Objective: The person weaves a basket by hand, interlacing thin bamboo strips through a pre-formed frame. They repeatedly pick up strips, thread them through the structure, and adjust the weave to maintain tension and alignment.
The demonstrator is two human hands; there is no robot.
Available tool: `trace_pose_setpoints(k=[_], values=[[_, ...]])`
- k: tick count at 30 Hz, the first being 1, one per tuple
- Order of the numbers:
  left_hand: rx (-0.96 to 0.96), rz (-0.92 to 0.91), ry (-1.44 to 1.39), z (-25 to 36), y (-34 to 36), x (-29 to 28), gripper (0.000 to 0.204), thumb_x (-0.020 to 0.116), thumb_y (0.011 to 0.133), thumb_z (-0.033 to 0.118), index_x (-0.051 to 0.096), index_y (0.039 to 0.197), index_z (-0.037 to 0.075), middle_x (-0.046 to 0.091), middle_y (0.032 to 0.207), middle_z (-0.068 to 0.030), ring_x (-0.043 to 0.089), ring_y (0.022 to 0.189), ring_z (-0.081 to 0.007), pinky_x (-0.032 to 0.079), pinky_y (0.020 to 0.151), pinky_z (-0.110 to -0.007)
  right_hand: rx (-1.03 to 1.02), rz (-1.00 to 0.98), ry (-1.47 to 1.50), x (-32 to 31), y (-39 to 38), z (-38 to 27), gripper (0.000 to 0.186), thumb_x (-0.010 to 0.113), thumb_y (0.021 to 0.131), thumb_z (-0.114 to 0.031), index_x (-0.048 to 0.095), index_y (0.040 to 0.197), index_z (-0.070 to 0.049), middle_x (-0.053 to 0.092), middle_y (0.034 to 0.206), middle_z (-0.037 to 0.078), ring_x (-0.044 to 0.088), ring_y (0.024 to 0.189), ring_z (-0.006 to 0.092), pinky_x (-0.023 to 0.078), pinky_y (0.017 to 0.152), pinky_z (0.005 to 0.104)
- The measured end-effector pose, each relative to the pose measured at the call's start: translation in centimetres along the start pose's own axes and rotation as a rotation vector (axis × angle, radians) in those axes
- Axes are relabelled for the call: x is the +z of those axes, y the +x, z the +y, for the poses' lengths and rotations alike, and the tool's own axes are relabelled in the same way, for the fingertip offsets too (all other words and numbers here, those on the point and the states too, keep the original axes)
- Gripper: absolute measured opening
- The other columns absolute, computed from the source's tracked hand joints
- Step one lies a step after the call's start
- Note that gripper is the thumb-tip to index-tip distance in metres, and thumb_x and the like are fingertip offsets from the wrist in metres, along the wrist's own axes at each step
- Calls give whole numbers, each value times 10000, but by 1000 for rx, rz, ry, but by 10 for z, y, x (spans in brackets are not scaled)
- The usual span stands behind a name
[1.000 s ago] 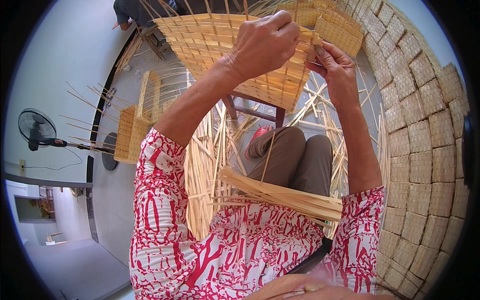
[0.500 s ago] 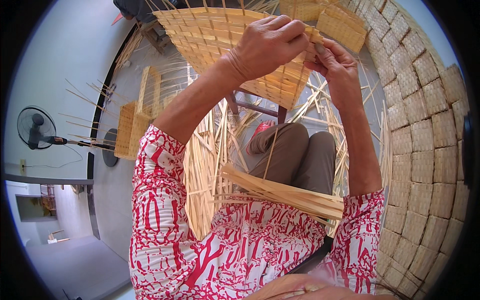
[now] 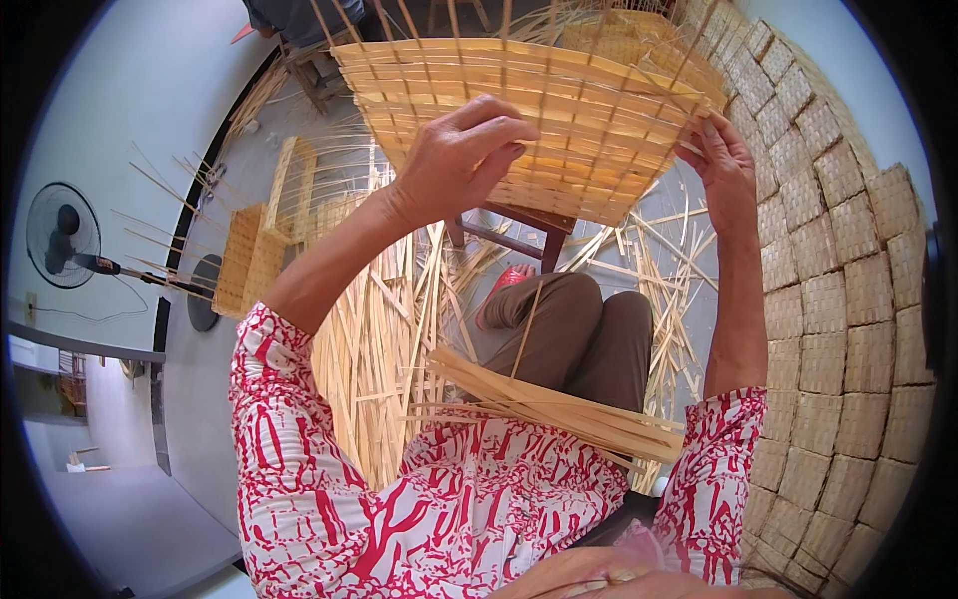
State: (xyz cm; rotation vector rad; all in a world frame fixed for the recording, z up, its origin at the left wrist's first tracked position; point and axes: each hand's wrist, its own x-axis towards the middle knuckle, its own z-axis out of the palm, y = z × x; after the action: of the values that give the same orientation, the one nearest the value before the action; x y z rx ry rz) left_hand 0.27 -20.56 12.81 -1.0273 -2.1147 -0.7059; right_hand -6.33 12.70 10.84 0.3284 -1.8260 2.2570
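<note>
A partly woven bamboo basket [image 3: 559,120] is tilted up in front of me, its loose upright strips sticking out past the upper edge. At its right corner, my right hand [image 3: 726,165] pinches the edge between thumb and fingers. My left hand [image 3: 464,155] is in front of the woven side, left of its middle. Its fingers are loosely bent, with a gap between thumb and forefinger and nothing visible between them. A bundle of flat bamboo strips [image 3: 559,404] lies across my lap.
A dark wooden stool [image 3: 552,240] stands beneath the basket. Loose strips [image 3: 374,339] cover the floor on both sides of my legs. Another unfinished basket [image 3: 244,255] and a fan [image 3: 65,235] stand at the left. Stacked woven pieces [image 3: 833,329] form a wall at the right.
My left hand has come away from the right corner, moving left and down. My right hand has shifted right and slightly down, still on the corner. The basket has turned its side more toward me.
</note>
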Motion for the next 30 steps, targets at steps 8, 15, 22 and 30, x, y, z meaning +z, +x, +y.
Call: trace_pose_setpoints(k=[8, 15, 22, 30], values=[[149, -10, 227, -15, 19, -24, 110, 712, 851, 98, 687, 953, 66, 653, 884, -70, 655, 753, -262, 544, 655, -341, -399, 145, -491, 14, -44, -8, 168, 639, 950, -100, 681, 1105, -51, 661, 1041, 31, 601, 791, 58, 479, 611, 192], [530, 1, 593, -19, 80, -36, 228, 719, 811, 142, 645, 1024, 107, 638, 1008, -32, 631, 938, -201, 526, 804, -328, -591, 177, -752, 50, -38, -47, 183, 667, 905, -66, 681, 1087, -71, 651, 1073, 35, 611, 787, 94, 512, 599, 227], [539, 28, 479, -25, 20, -30, 383, 784, 781, 211, 635, 1132, 181, 575, 1249, -37, 500, 1220, -252, 417, 1047, -411, -228, 10, -423, 46, -119, -9, 336, 726, 899, -158, 584, 1193, -79, 590, 1033, 36, 544, 770, 63, 481, 541, 207], [367, 148, 388, -18, 5, -9, 311, 797, 756, 155, 677, 1042, 181, 579, 1237, -16, 494, 1235, -237, 382, 1091, -469, -380, -130, -791, 65, -95, 63, 347, 785, 818, -139, 626, 1108, -33, 573, 971, 58, 522, 734, 163, 483, 661, 311]])
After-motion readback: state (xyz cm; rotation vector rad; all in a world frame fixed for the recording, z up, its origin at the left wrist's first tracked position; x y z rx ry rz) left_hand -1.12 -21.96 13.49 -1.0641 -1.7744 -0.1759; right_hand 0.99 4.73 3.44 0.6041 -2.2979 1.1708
